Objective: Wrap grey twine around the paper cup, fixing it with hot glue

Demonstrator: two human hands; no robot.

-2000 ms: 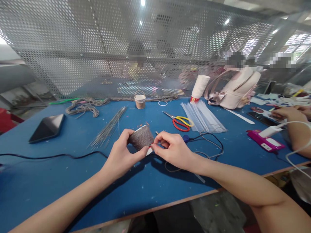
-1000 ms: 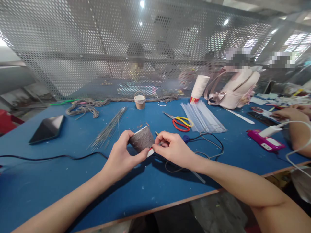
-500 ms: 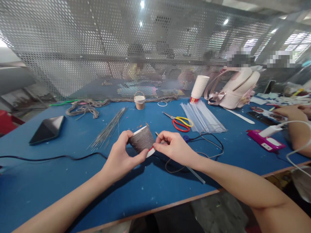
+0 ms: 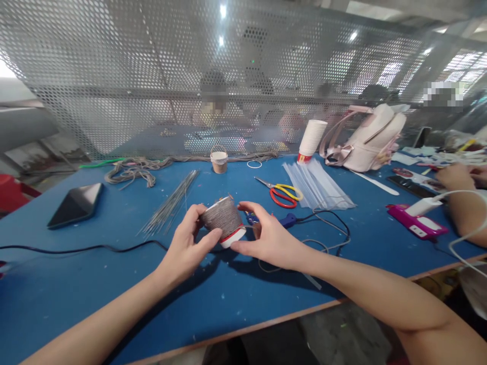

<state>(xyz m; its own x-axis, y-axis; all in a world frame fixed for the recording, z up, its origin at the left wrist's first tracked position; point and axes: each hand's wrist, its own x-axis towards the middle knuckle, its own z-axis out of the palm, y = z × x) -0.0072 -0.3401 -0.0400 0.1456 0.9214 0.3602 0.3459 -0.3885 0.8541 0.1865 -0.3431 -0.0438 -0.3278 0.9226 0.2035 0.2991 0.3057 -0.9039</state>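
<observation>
A paper cup (image 4: pixel 223 219) wound with grey cord lies tilted in front of me; its red-and-white uncovered end points right and toward me. My left hand (image 4: pixel 192 235) is closed round its left side, thumb on the cord. My right hand (image 4: pixel 272 235) grips the other end, thumb against the white part and index finger by the upper edge. A length of grey cord (image 4: pixel 249 227) runs from the cup to the right palm, where the fingers hide it. Behind the right hand lies a blue glue gun (image 4: pixel 288 220), partly hidden, with a black cable.
Scissors (image 4: pixel 285 195) with red and yellow handles, clear plastic strips (image 4: pixel 317 185), thin wires (image 4: pixel 171 203) and a small basket-like cup (image 4: pixel 219 161) lie beyond. A phone (image 4: pixel 76 205) is left. Stacked cups (image 4: pixel 312 139), a backpack (image 4: pixel 365 142), a purple power strip (image 4: pixel 416 223) and another person's arm (image 4: pixel 462 203) are right.
My right hand has gone from pinching the cord beside the cup to spreading round the cup's end. The cup has turned slightly, showing more of its red-and-white end. More of the glue gun shows.
</observation>
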